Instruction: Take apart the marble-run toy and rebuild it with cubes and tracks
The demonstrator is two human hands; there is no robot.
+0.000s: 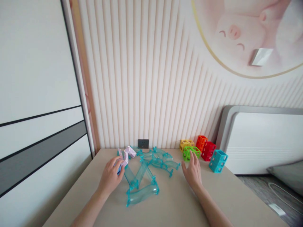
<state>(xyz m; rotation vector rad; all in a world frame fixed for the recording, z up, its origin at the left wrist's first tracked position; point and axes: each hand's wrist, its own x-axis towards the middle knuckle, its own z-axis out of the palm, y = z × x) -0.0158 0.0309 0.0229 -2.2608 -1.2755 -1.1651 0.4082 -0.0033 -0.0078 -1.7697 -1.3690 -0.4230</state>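
My left hand (111, 175) is at the left of the table, its fingers curled round the near end of a pale pink and lavender zigzag toy (127, 157). Some blue shows under those fingertips; whether it belongs to the same toy I cannot tell. Just right of it, clear teal track-like pieces (143, 194) lie joined in a zigzag, with more teal pieces (161, 160) spread behind. My right hand (193, 173) holds nothing, fingers apart, in front of a green openwork block (191, 153). Its fingertips overlap the block in view; contact is unclear.
Behind and right of the green block stand yellow (183, 145), orange (201, 143), red (208, 151) and blue (218, 161) openwork blocks. A ribbed wall with a dark socket (143, 143) bounds the table's back. White cabinet panels (40, 78) rise at left, a grey-white headboard (265, 135) at right.
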